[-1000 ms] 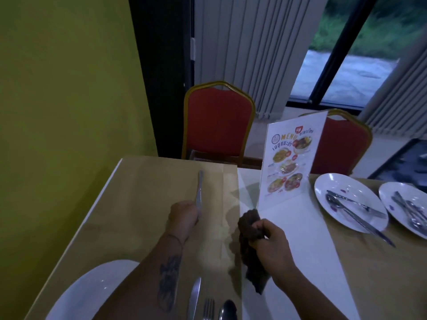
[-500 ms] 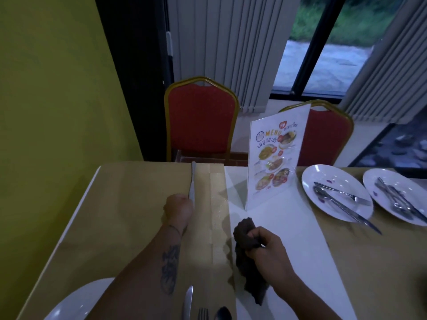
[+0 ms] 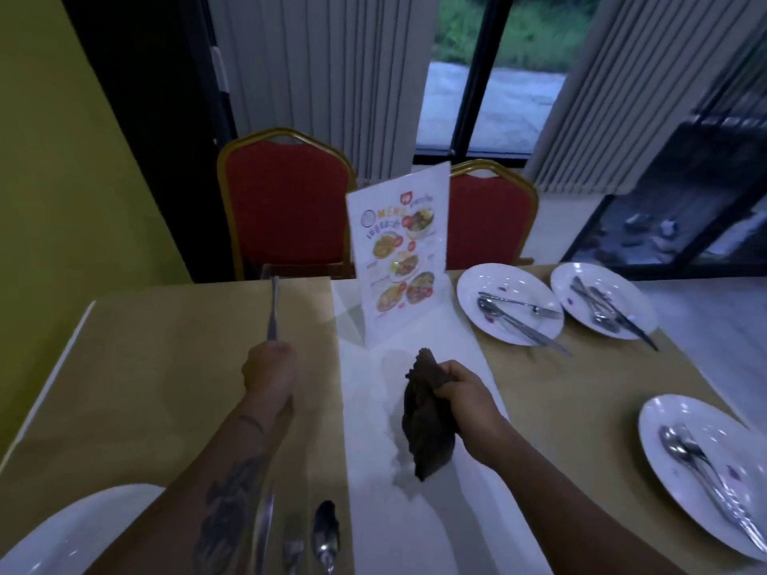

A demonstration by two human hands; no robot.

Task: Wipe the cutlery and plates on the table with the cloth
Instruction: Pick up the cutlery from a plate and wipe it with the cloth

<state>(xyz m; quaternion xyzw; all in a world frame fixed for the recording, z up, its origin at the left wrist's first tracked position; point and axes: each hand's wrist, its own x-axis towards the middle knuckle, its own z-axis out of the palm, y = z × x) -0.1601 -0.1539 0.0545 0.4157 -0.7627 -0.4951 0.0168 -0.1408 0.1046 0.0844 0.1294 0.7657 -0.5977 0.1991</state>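
The near plate runs off the bottom edge; menu card text is illegible.

Menu stand: upright on the white runner
Red chairs: 2, behind the menu stand
Window: beyond the chairs

Dark brown cloth, white plates, red gold-framed chairs, tan table, yellow-green wall

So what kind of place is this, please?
Probably a restaurant dining room: a standing menu card with food photos, red banquet chairs at the table, and several plates with cutlery.
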